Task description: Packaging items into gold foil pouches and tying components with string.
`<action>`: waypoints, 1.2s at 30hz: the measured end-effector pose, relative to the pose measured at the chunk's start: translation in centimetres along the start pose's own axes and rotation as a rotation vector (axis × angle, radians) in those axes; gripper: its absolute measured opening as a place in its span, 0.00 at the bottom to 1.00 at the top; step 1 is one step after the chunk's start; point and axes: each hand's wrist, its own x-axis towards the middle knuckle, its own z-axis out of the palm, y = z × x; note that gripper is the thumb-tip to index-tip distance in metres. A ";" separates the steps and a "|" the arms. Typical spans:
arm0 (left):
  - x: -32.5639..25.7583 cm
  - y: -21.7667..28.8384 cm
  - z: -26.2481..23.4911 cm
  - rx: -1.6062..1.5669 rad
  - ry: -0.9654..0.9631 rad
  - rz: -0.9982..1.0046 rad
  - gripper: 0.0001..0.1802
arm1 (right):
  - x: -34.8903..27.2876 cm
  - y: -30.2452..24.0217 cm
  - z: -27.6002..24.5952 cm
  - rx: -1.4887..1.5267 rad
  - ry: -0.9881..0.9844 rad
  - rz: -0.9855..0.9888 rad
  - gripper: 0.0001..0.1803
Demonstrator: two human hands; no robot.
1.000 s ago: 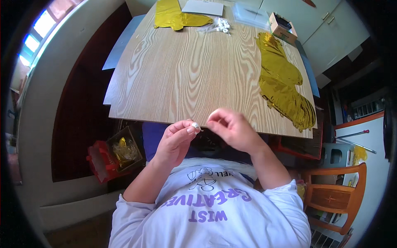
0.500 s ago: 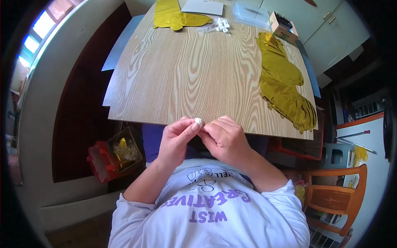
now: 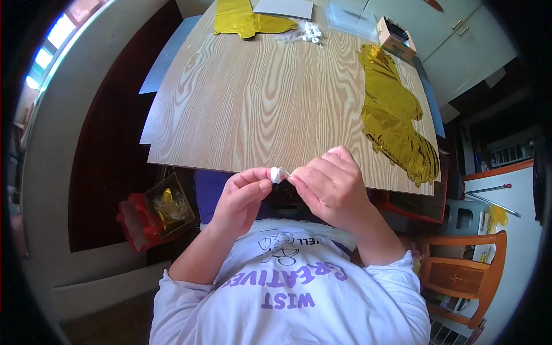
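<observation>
Just off the near edge of the table, my left hand point(image 3: 238, 201) pinches a small white roll of ribbon point(image 3: 276, 175) between thumb and fingertips. A thin, pale strand runs from the roll to my right hand point(image 3: 333, 187), whose thumb and curled fingers grip its end. Along the table's right side lies a flat gold foil balloon point(image 3: 394, 109), wrinkled and uninflated. Another gold foil piece point(image 3: 234, 20) is spread at the far left. Several similar small white rolls point(image 3: 312, 33) sit at the far middle, beside and partly in a clear plastic bag point(image 3: 289, 37).
The wood-grain table point(image 3: 264, 109) bears a white flat sheet or box point(image 3: 283, 8), clear plastic packaging point(image 3: 351, 23) and an open carton point(image 3: 395, 40) at the back. A box of crumpled wrapping point(image 3: 171, 210) and a red bag point(image 3: 133, 224) are low left. A wooden chair point(image 3: 460, 276) stands right.
My hands have moved apart, the right one shifting rightward and upward. The strand between the roll and my right hand now shows, and more of the roll is visible.
</observation>
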 end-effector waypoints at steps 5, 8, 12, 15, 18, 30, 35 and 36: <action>0.4 -0.1 -0.2 -0.236 -0.059 -0.078 0.09 | -1.6 -0.7 1.9 0.062 -0.069 -0.012 0.06; 0.4 0.1 0.0 -0.258 -0.003 -0.143 0.09 | -1.1 -1.5 1.7 0.055 -0.127 -0.025 0.07; 0.2 -0.3 0.2 -0.222 0.081 -0.122 0.10 | -0.8 -1.1 1.5 0.109 -0.041 0.015 0.06; 0.0 -0.5 -0.4 -0.212 0.025 -0.123 0.10 | 0.0 -0.5 0.8 0.152 0.030 0.043 0.04; -0.1 -0.9 -0.7 -0.176 -0.038 -0.144 0.10 | 0.9 0.2 0.1 0.235 0.025 0.123 0.04; -0.7 -0.2 0.7 0.073 0.019 -0.083 0.05 | 1.0 1.8 1.4 0.640 -0.306 0.531 0.06; -0.5 0.0 -0.6 0.053 -0.002 -0.052 0.04 | -0.9 0.2 2.2 0.600 -0.251 0.293 0.03; -0.5 -0.1 -0.6 0.061 -0.027 -0.046 0.03 | -1.1 -0.2 2.0 0.476 -0.239 0.224 0.03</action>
